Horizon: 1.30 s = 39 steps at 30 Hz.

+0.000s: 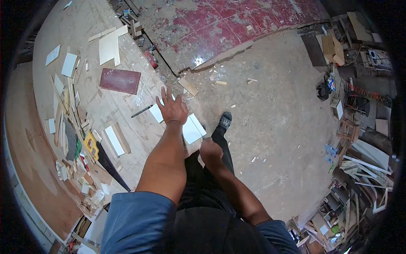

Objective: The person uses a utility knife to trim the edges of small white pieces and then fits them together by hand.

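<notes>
So the left hand point(173, 109) is reaching out over the bench point(146, 137) with its fingers spread wide apart, palm down. It's covering the middle of some white board: one bit point(156, 113) is showing by the thumb side, and a bigger bit point(194, 129) with a line along it is sticking out past the wrist, over by the bench edge. Can't tell if that's one piece or two.

The right hand point(211, 151) is curling closed into a fist just beside the near corner of the bigger bit. Can't really tell whether it's gripping anything or touching the board, the fingers are facing away.

A black pen point(141, 111) is lying right by the smaller bit, pointing toward it. Further up, a dark red panel point(120, 81) is lying flat. A white strip point(115, 140) is sitting alongside some bare wood, and a saw point(105, 159) with a yellow handle is lying left of that, next to a bunch of offcuts point(63, 99).

One shoe point(225, 120) is showing on the dusty floor point(270, 127), where wood scraps are lying around.
</notes>
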### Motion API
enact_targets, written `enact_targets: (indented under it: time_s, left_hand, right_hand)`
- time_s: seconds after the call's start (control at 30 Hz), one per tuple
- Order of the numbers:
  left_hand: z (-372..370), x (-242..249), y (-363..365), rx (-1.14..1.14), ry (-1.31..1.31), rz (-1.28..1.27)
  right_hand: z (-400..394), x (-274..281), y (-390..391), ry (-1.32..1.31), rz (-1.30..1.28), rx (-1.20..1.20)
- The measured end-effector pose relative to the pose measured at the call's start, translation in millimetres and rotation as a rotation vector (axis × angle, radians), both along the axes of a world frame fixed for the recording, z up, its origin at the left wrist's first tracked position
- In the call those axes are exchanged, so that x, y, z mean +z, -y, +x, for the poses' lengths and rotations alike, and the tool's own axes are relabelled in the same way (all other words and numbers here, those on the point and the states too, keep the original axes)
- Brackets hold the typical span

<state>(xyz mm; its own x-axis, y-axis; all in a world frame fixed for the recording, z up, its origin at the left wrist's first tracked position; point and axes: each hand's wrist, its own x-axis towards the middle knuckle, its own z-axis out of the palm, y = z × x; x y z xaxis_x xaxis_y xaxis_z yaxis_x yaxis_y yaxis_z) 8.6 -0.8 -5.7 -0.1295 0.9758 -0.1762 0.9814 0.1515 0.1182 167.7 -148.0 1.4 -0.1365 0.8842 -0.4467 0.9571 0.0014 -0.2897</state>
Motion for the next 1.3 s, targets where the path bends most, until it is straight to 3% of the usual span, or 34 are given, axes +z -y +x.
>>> enact_targets:
  time_s: [0.1, 0.17, 0.2, 0.27, 0.3, 0.37, 0.4, 0.47, 0.5, 0.57, 0.63, 0.7, 0.8, 0.87, 0.97, 1.03, 1.07, 1.23, 1.3]
  left_hand:
    - [0, 4, -1, 0.007, -0.038, -0.077]
    - [1, 2, -2, 0.006, -0.045, -0.078]
    - [0, 1, -1, 0.013, -0.058, -0.096]
    - [-1, -4, 2, 0.002, -0.037, -0.048]
    - [-1, -5, 3, -0.007, -0.017, 0.003]
    - [-2, -3, 2, -0.002, -0.009, 0.007]
    - [0, -1, 3, 0.001, 0.004, 0.012]
    - [1, -1, 2, -0.001, 0.005, 0.018]
    - [1, 0, 2, 0.006, -0.003, 0.012]
    - [2, 3, 1, 0.002, -0.029, -0.042]
    - [2, 1, 1, -0.002, -0.052, -0.048]
    - [2, -1, 2, -0.004, -0.049, -0.046]
    - [3, 0, 5, -0.007, -0.046, -0.040]
    - [2, 3, 2, -0.013, -0.057, -0.028]
    - [3, 0, 10, -0.078, -0.037, 0.053]
    - [2, -6, 2, -0.331, -0.013, 0.149]
    - [2, -8, 0, -0.437, 0.003, 0.111]
    - [13, 4, 16, -0.523, 0.144, 0.040]
    - [18, 1, 22, -0.579, 0.154, -0.119]
  right_hand:
    - [-2, 27, -10, 0.045, -0.146, -0.101]
    - [13, 48, 8, -0.036, 0.185, 0.079]
    - [13, 61, 9, -0.034, 0.186, 0.078]
    - [14, 82, 11, 0.142, -0.154, -0.098]
    - [14, 65, 14, 0.143, -0.155, -0.099]
    - [10, 8, 21, -0.016, 0.128, 0.052]
    - [-1, -2, 15, -0.015, 0.126, 0.048]
    - [-17, -15, -11, 0.116, -0.111, -0.195]
    - [-9, -11, -8, 0.121, -0.108, -0.195]
    - [10, 18, 15, 0.055, 0.124, 0.050]
    - [15, 62, 19, -0.006, 0.092, -0.025]
    - [17, 82, 19, 0.080, -0.166, -0.157]
    - [7, 29, 8, -0.020, -0.239, -0.107]
    - [-9, 35, -16, -0.008, -0.279, -0.176]
    - [-12, 49, -31, -0.017, -0.435, -0.314]
    - [-6, 44, -33, -0.033, -0.460, -0.277]
    - [-5, 42, -30, -0.056, -0.421, -0.339]
    - [-1, 41, -21, -0.025, -0.307, -0.283]
    - [0, 44, -21, -0.042, -0.316, -0.286]
